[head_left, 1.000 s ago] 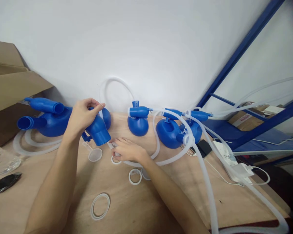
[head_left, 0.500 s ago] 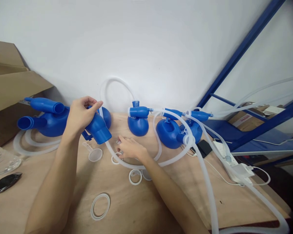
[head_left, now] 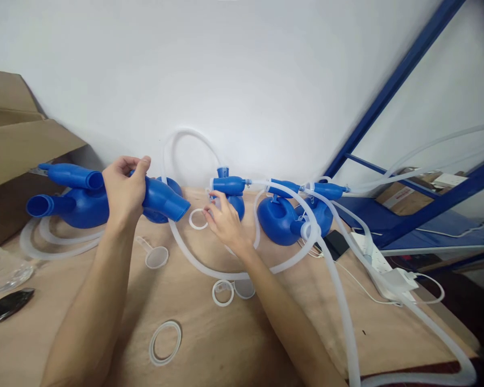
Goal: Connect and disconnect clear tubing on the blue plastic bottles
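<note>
A small white ring (head_left: 197, 219) is pinched in the fingers (head_left: 210, 213) of the right hand (head_left: 225, 221), raised off the counter (head_left: 234, 333), just beside the open mouth of a blue vessel (head_left: 163, 198). The left hand (head_left: 125, 188) wraps closed around that vessel's neck. Below the fingers lie a clear tube (head_left: 210, 269), a funnel (head_left: 155, 256) and more rings (head_left: 222, 292).

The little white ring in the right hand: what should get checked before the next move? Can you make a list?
1. Little white ring pinched in right hand: ok.
2. Blue spout gripped by left hand: ok.
3. Spout's open end faces the ring: ok.
4. Ring lined up squarely with the opening: cannot tell.
5. Clear tube out from between ring and spout: ok.
6. Spare rings lying on table: ok.
</note>
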The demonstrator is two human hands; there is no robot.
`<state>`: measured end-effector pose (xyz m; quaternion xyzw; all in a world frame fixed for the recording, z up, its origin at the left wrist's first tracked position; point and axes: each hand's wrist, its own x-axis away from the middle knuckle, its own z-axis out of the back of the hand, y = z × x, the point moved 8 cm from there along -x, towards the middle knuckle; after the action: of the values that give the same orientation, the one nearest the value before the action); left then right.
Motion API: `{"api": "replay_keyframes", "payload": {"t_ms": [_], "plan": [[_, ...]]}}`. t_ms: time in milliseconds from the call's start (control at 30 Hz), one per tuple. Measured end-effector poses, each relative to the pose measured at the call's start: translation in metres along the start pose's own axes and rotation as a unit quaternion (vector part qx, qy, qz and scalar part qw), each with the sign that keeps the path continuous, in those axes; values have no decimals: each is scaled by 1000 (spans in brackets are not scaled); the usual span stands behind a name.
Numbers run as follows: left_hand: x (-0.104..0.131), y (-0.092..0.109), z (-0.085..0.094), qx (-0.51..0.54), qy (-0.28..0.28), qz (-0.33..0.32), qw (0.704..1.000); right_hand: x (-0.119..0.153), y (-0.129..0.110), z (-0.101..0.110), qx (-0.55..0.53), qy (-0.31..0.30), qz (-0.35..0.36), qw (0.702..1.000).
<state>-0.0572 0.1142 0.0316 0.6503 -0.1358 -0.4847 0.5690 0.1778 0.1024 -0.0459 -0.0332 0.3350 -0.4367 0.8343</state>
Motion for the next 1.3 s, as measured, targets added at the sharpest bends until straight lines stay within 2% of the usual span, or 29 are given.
{"api": "replay_keyframes", "payload": {"t_ms": [100, 200, 367, 500, 633, 700, 833, 900, 1000, 1100, 1300], "plan": [[3, -11, 1, 155, 75, 62, 983, -1, 8, 23, -119, 125, -44, 984], [13, -17, -12, 231, 88, 112, 962, 3, 7, 40, -191, 221, -65, 954], [36, -12, -34, 264, 93, 137, 950, 9, 4, 49, -213, 269, -109, 933], [52, -1, -40, 266, 95, 134, 950, 10, 5, 55, -217, 287, -102, 927], [65, 19, -40, 172, 77, 80, 979, 9, 5, 60, -229, 286, -84, 927], [73, 29, -42, 127, 67, 46, 989, 10, 5, 63, -255, 299, -75, 917], [97, 49, -45, 166, 88, -56, 981, 14, 3, 74, -330, 343, -26, 879], [109, 59, -45, 170, 100, -117, 973, 15, 4, 78, -339, 347, -27, 874], [119, 72, -50, 146, 54, -194, 968, 14, 11, 85, -333, 335, -66, 879], [119, 77, -55, 103, 3, -233, 967, 15, 11, 93, -340, 316, -67, 883], [114, 75, -42, 45, 59, -251, 965, 14, 1, 94, -315, 258, -23, 913]]}}
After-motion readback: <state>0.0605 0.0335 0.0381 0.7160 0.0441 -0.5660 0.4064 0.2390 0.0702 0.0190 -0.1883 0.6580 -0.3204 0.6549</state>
